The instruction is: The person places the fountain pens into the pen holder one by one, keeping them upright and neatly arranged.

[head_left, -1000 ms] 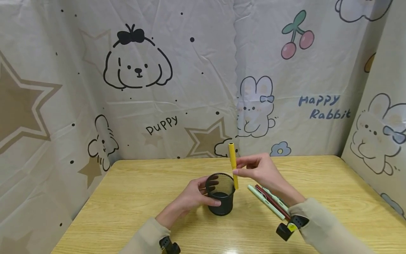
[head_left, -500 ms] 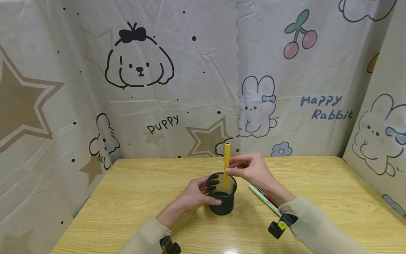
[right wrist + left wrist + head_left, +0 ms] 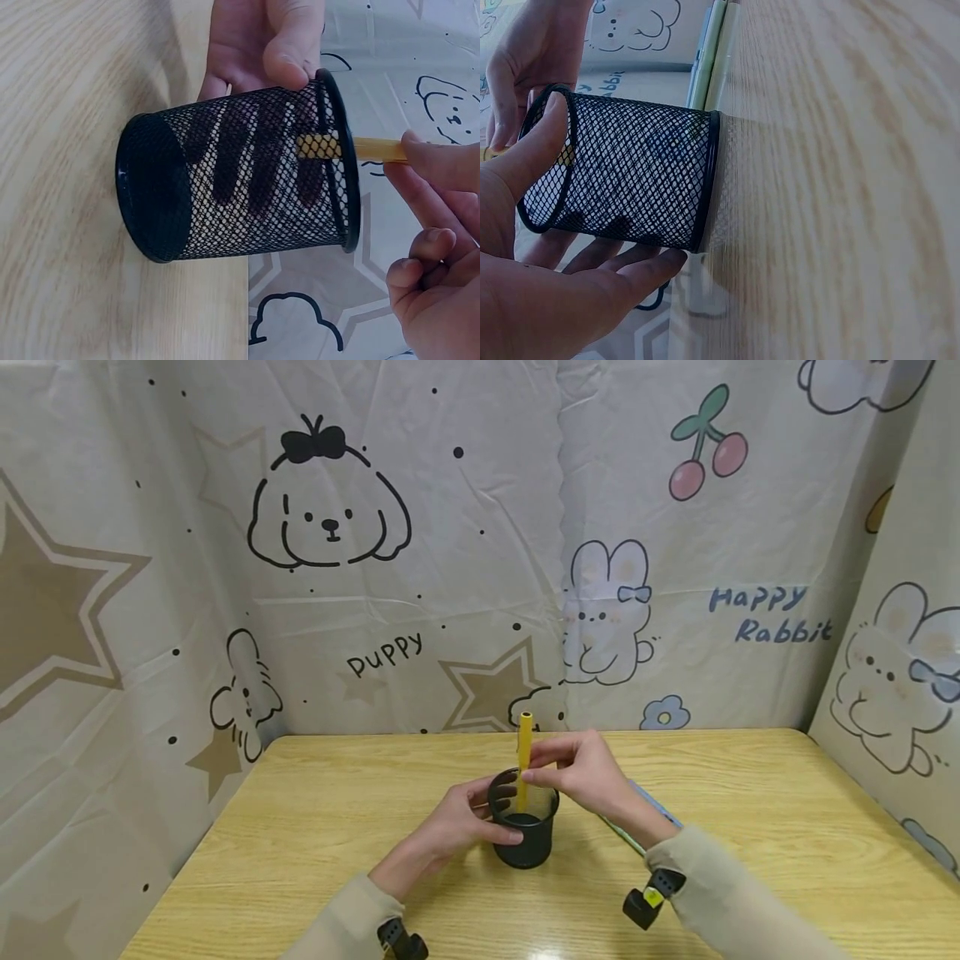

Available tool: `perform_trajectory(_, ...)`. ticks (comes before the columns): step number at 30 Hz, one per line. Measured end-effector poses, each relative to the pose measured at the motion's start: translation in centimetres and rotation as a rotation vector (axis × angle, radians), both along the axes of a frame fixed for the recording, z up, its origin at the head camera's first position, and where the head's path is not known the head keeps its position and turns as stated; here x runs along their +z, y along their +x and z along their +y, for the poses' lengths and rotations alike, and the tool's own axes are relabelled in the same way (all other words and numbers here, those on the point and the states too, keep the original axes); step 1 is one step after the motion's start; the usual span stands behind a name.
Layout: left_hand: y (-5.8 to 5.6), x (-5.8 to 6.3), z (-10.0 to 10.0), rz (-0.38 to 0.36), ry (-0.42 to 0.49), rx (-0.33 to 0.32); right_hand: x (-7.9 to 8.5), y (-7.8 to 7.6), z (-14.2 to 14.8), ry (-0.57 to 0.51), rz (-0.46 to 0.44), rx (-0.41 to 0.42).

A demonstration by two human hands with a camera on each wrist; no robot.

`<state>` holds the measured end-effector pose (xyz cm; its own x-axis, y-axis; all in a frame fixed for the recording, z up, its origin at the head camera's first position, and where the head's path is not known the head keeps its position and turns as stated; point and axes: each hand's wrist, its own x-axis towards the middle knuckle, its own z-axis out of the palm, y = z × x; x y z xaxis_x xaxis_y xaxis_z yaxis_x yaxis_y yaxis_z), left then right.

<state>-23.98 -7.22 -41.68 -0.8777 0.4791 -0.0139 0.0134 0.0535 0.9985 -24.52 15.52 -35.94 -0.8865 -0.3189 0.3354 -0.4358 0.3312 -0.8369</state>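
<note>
"So where's the yellow pen?"
"Partway into the black mesh cup, nearly upright, top end sticking out, pinched by the right hand."
"And the left hand?"
"Gripping the cup, thumb across its near side, fingers round the far side."
"Anything beside the cup?"
"More pens on the table, to its right, partly hidden behind the right forearm."
</note>
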Motion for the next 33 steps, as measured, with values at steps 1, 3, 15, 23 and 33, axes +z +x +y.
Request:
perform_trajectory(1, 0.0, 0.0, 0.0, -0.003, 0.002, -0.002, -0.1, 0.0, -0.1, 0.007, -0.003, -0.003)
perform_trajectory(3, -0.1, -0.1, 0.0, -0.008, 0.006, -0.004, -0.2, 0.0, -0.2, 0.020, -0.007, -0.007)
perform_trajectory(15, -0.4, -0.3, 0.0, -0.023, -0.001, -0.006, -0.9, 0.0, -0.4, 0.055, 0.005, 0.008)
perform_trajectory(23, -0.3, -0.4, 0.0, -0.025, 0.009, 0.002, -1.2, -0.1, -0.8, 0.116, 0.055, 0.009)
perform_trajectory(33, -0.4, -0.3, 0.0, -0.024, 0.012, -0.002, -1.6, 0.0, -1.2, 0.147, 0.028, -0.004)
